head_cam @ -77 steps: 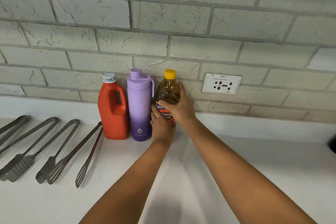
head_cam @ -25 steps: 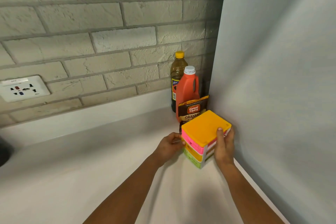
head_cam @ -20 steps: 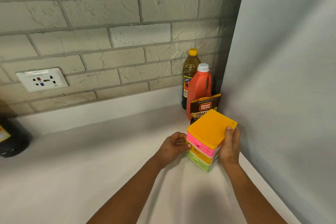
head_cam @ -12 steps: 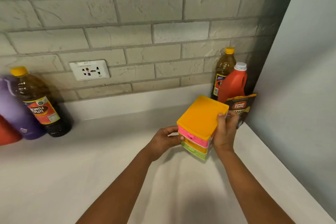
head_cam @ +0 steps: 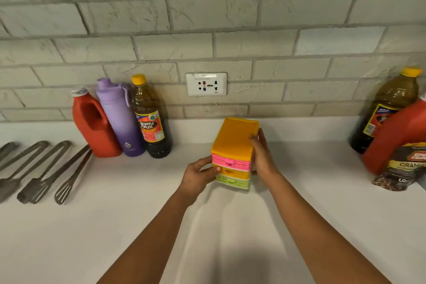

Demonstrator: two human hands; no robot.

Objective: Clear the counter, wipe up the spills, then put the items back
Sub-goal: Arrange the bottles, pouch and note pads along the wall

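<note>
Apparently the put-back part is underway: at 10 o'clock a red jug (head_cam: 94,122), purple flask (head_cam: 117,117) and dark bottle (head_cam: 151,120) stand by the wall with tongs (head_cam: 43,170) beside them, but at 3 o'clock a bottle, red jug and pouch (head_cam: 402,168) wait, approx. half left. The drawer box (head_cam: 232,152) is at centre, just over the counter (head_cam: 69,237); whether it touches, I cannot tell. The left hand (head_cam: 198,176) pinches its front-left corner, and the right hand (head_cam: 262,154) clasps its right side, fingers curled.

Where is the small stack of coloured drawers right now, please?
The drawer stack is mid-counter, held between both hands, left hand and right hand, below the wall socket.
</note>
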